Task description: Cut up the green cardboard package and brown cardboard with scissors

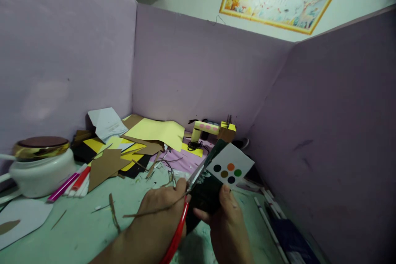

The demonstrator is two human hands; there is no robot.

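My left hand is closed around red-handled scissors near their pivot. The metal blades point up and away, across a dark sheet-like piece. A thin brown strip runs over the back of this hand; whether its fingers pinch it I cannot tell. My right hand grips the dark piece from the right, thumb on the near face. Against its upper part is a white card with several coloured dots; how the two are joined is unclear. The fingers behind the dark piece are hidden.
Brown and yellow card sheets lie piled at the back left. Markers rest beside a white lidded jar. Brown scraps dot the green tabletop. A yellow card model stands behind, and purple panels enclose the table.
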